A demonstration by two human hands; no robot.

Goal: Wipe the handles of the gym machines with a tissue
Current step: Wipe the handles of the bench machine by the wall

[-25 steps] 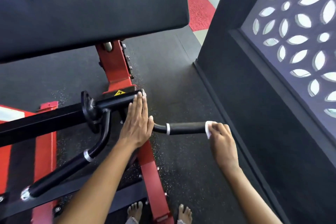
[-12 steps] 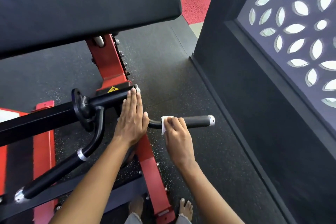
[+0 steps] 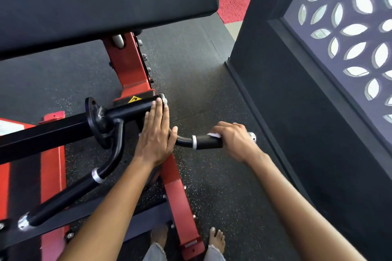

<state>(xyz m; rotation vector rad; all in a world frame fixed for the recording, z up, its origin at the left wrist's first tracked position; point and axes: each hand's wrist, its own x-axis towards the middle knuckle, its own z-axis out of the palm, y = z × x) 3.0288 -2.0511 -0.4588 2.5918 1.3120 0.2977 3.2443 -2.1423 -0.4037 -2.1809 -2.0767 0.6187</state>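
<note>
A black rubber handle with silver end cap sticks out to the right from the red and black gym machine. My right hand is wrapped over the outer part of this handle, pressing a white tissue against it; only a corner of the tissue shows. My left hand lies flat, fingers together, on the black weight peg, holding nothing. A second black handle runs down to the lower left, untouched.
A large black pad overhangs the machine at the top. The red frame leg runs down between my bare feet. A dark wall with a patterned screen stands close on the right. Rubber flooring lies beyond.
My right hand slid with the tissue from the handle's tip inward to its inner end, then back out toward the tip. My left hand stayed flat on the peg.
</note>
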